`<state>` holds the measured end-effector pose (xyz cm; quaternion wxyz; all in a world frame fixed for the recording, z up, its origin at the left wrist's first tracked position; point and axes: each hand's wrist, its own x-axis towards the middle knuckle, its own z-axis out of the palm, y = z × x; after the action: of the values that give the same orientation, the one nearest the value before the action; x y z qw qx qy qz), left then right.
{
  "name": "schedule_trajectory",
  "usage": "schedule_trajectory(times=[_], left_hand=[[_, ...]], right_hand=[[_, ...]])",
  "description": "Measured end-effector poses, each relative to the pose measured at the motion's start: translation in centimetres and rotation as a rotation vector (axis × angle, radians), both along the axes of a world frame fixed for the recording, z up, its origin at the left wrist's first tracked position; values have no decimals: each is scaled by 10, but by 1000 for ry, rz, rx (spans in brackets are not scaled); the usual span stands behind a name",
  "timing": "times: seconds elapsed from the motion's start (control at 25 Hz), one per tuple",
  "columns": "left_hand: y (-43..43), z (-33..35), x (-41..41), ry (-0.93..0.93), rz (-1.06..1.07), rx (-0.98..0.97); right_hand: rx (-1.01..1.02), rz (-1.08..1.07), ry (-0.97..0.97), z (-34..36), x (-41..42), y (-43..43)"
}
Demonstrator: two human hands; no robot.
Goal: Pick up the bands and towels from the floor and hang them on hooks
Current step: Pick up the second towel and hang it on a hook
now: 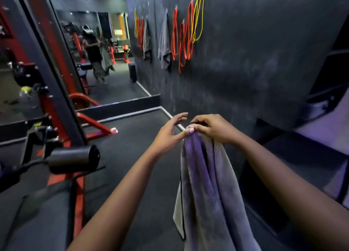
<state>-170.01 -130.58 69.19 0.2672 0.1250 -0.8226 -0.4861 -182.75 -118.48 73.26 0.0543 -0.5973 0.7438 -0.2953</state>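
A grey towel hangs down from my hands in front of me, its top edge bunched. My right hand is shut on that top edge. My left hand pinches the towel's edge with the thumb while its other fingers are spread. On the dark wall ahead another grey towel hangs on a hook. To its right hang red bands and a yellow band.
A red and black gym machine with a padded roller stands at the left. A wall mirror at the far end reflects the room. Dark shelving is at the right. Black floor lies between.
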Motion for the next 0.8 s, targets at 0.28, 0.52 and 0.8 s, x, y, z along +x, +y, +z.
schedule_trajectory(times=[0.28, 0.52, 0.8], left_hand=[[-154, 42, -166, 70, -2, -98], [-301, 103, -324, 256, 101, -455], [-446, 193, -493, 419, 130, -695]], right_hand=[[14, -84, 89, 48, -158, -140], [-187, -175, -115, 85, -300, -271], [-342, -381, 161, 169, -459, -416]])
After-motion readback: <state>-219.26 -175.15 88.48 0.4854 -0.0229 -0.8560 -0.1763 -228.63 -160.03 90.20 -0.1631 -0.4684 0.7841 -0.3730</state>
